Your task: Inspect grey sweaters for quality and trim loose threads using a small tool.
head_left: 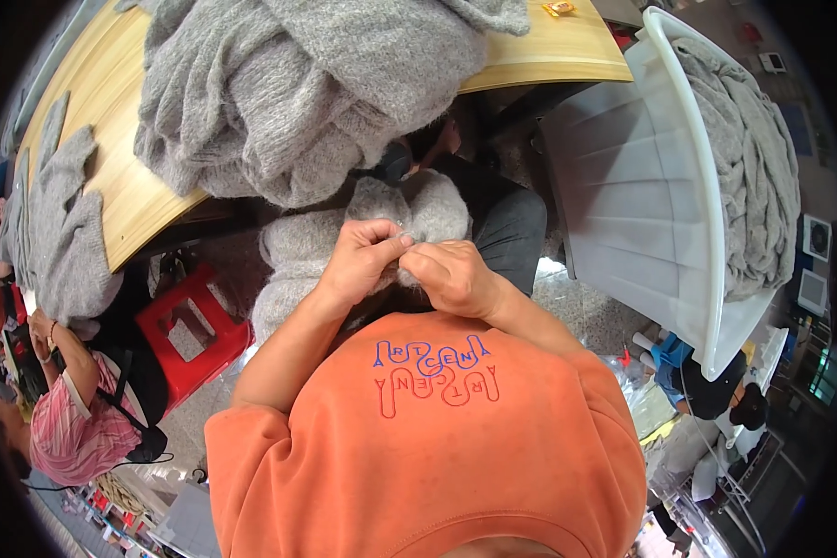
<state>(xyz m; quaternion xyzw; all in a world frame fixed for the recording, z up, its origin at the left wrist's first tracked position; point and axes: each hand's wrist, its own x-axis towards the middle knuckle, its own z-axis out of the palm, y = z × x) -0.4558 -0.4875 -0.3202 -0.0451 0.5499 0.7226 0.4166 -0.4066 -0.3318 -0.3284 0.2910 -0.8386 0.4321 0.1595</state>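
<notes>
My left hand (365,253) and my right hand (448,276) meet in front of my chest, both pinching a fuzzy grey knitted garment (307,246) that lies across my lap. The fingertips of both hands press together at one small spot on the knit; whether a needle or thread is between them is too small to tell. I wear an orange shirt.
A big heap of grey knitwear (298,84) covers a wooden table (126,195) ahead. A white plastic bin (642,205) holding more grey knits stands at my right. A red stool (191,330) and a seated person in a pink striped top (74,418) are at my left.
</notes>
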